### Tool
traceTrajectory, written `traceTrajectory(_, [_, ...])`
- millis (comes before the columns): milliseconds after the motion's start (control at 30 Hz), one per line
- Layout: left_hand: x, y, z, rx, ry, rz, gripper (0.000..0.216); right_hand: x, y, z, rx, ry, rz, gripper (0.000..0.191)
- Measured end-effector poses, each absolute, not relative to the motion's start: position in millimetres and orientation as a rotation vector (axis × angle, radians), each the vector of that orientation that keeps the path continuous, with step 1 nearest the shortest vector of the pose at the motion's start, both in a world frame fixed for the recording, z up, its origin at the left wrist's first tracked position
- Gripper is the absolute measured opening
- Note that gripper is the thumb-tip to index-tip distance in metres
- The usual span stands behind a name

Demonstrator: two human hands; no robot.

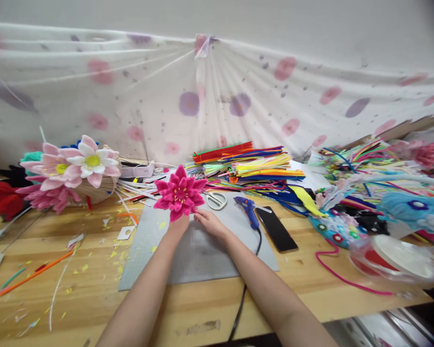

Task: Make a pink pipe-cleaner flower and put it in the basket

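My left hand is closed under a hot-pink pipe-cleaner flower with a yellow-dotted centre, holding it up over the grey cutting mat. Most of its fingers are hidden behind the bloom. My right hand reaches in from the right. Its fingertips are pinched at the flower's lower right edge, touching the petals. Just beyond the right hand lie white-handled scissors and a blue glue gun with its black cord running off the table's front edge.
A black phone lies right of the glue gun. Stacked coloured pipe cleaners fill the back. Finished pink and white flowers sit in a basket at left. Craft clutter and a tape roll crowd the right. Scraps litter the wooden table.
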State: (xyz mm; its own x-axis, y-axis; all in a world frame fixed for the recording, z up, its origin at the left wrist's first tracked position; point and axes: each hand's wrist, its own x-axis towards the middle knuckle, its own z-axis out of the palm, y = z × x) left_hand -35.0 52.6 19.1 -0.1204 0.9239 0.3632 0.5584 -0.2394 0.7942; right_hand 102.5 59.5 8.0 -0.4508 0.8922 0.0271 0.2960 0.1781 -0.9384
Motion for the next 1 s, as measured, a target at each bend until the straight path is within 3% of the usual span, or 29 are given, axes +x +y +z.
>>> traceTrajectory(400, [-44, 44, 29, 1.077, 1.329, 1.368, 0.014, 96, 51, 3, -1.016, -1.890, 1.353, 0.025])
traceTrajectory(1000, [-56, 22, 37, 1.179, 1.153, 1.454, 0.028, 94, 42, 5, -1.080, -2.041, 1.208, 0.021])
